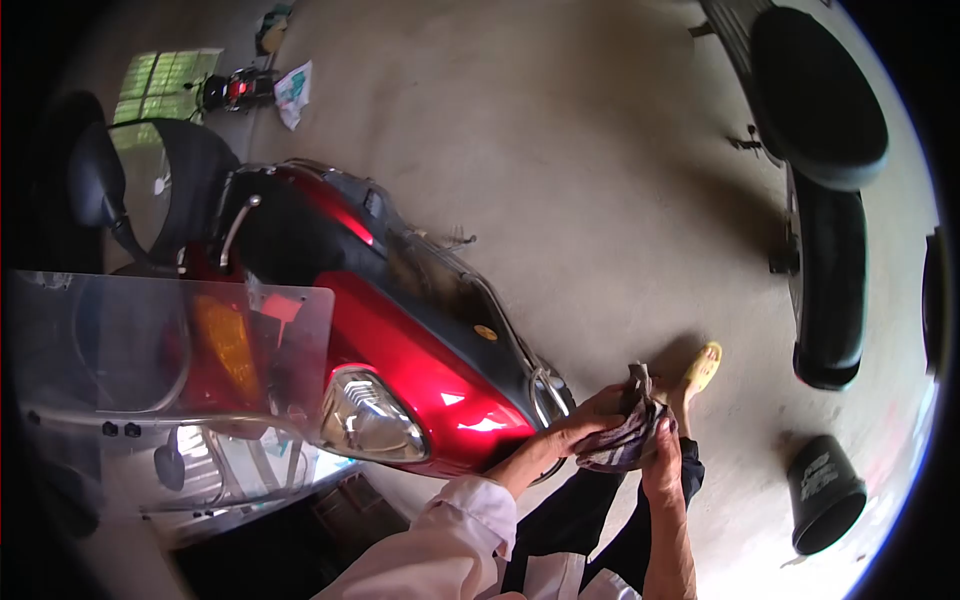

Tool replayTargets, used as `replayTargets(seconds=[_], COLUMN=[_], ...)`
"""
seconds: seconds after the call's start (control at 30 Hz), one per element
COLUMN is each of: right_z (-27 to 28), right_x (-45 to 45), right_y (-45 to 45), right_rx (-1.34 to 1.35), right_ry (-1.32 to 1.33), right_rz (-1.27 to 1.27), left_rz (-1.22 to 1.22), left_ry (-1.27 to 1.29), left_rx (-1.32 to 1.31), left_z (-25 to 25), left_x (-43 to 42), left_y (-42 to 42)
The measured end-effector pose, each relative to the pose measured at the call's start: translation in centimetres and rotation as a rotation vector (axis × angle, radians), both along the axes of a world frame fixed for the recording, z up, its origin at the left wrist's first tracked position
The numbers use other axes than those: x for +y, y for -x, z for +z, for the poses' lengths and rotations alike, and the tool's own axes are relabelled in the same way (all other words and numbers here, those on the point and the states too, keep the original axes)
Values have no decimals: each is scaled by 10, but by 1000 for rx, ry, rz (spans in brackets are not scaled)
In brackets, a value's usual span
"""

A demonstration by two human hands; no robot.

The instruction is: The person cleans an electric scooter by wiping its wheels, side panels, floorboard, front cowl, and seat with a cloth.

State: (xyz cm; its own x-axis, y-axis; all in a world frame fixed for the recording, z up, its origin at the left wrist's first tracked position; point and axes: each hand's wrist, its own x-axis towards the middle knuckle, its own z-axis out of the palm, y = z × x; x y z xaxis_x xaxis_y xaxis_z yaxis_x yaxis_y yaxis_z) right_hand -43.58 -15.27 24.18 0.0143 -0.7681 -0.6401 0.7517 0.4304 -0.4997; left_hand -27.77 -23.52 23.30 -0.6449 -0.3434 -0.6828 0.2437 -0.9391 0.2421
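A dark, striped, crumpled cloth [622, 440] is bunched between my two hands, in front of my legs. My left hand [588, 419] grips its left side, its forearm passing close to the front of a red scooter [430, 360]. On the cloth's right side my right hand [661, 463] is closed, thumb pointing up along the fabric. Part of the cloth sticks up above the fingers. Some fingertips are hidden by folds.
A clear windshield [180, 345] and mirror [100, 185] jut out on the left. A black bucket [827, 494] lies tipped at right. Another vehicle with a dark seat [832, 285] stands at upper right. My foot wears a yellow sandal [704, 367]. A motorcycle [238, 90] is far back.
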Motion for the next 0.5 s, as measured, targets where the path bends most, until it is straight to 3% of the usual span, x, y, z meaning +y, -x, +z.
replayTargets(seconds=[0.03, 0.1, 0.13, 0.17, 0.2, 0.23, 0.3, 0.37, 0.43, 0.47, 0.5], right_z=[0, 1, 5, 7, -13, -10, -11, -15, -10, -5, -3], right_x=[-6, -21, -32, -40, -30, -35, -33, -27, -23, -27, -30], right_y=[4, 14, 17, 20, 29, 53, 80, 101, 117, 124, 131], right_rx=[74, 194, 262, 330, 554, 788, 536, 529, 511, 531, 531], right_ry=[22, 42, 66, 82, 79, 121, -73, -43, -97, -119, -142], right_rz=[122, 299, 282, 260, 332, 578, 614, 619, 719, 755, 763], left_rz=[27, -194, -265, -340, -565, -797, -1181, -1565, -1746, -1601, -1618], left_ry=[12, 206, 254, 508, 603, 692, 859, 754, 678, 749, 669], left_rx=[-16, -313, -452, -468, -544, -607, -800, -997, -1183, -1271, -1234], left_z=[-11, -11, 11, -16, -13, -9, -3, 32, 48, 54, 60], left_x=[-3, -20, -42, -48, -72, -105, -148, -195, -228, -238, -258], left_y=[-4, -5, 1, -18, -25, -33, -61, -81, -125, -159, -179])
